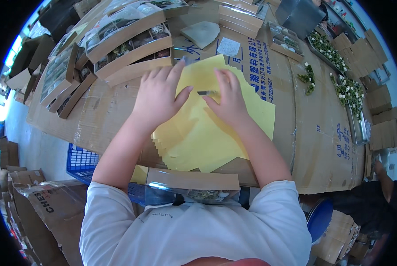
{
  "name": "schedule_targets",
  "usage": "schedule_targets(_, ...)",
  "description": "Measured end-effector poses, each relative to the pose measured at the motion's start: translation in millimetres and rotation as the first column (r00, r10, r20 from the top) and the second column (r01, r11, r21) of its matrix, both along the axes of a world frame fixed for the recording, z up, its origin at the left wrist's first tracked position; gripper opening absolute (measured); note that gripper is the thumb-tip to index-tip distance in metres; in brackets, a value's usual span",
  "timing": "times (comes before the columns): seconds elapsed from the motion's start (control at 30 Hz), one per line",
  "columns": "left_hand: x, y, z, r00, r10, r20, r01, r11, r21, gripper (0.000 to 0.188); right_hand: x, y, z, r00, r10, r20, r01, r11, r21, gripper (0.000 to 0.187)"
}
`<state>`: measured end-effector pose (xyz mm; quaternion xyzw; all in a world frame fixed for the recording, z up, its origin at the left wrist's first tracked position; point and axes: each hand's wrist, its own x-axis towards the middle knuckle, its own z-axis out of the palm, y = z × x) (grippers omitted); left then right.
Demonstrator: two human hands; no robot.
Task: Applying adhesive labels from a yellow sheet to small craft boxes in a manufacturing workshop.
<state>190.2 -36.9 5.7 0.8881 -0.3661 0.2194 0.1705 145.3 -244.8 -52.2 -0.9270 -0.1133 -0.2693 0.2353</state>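
Observation:
A fanned stack of yellow paper sheets (pixel 207 137) lies on the cardboard-covered table in front of me. My left hand (pixel 160 91) is over the stack's upper left part, fingers stretched forward and thumb apart. Over its upper middle is my right hand (pixel 228 97), fingers loosely bent and thumb spread away from them. A small dark strip (pixel 203 93) shows between my right thumb and fingers; whether it touches the hand I cannot tell. Close to my body, a brown box with a clear cover (pixel 191 179) stands at the table's near edge, with greenish and pale pieces inside.
Clear-topped compartment boxes (pixel 134 55) are piled at the far left. More brown boxes (pixel 240 20) are stacked at the back. Metal trays of small green-and-white pieces (pixel 351 95) line the right side. A blue basket (pixel 81 162) sits below the left edge; another person's arm (pixel 383 179) appears at right.

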Motion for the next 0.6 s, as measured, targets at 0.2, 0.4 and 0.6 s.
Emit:
schedule_targets(0.2, -28.4, 19.6, 24.1, 0.894, -0.38, -0.24, 0.266, 0.877, -0.399, 0.04, -18.2, 22.1, 25.5, 0.914, 0.143, 0.38, -0.192, 0.977, 0.095, 0.074)
schedule_targets(0.4, -48.6, 25.4, 35.3, 0.769, -0.463, -0.441, 0.283, 0.865, -0.415, 0.031, -45.5, 27.6, 62.0, 0.761, 0.263, 0.593, -0.255, 0.962, -0.099, 0.026)
schedule_targets(0.6, -54.4, 47.6, 29.9, 0.905, -0.154, -0.396, -0.004, 0.929, -0.37, 0.04, -104.3, 30.9, 91.7, 0.848, 0.454, 0.273, -0.492, 0.866, 0.09, 0.023)
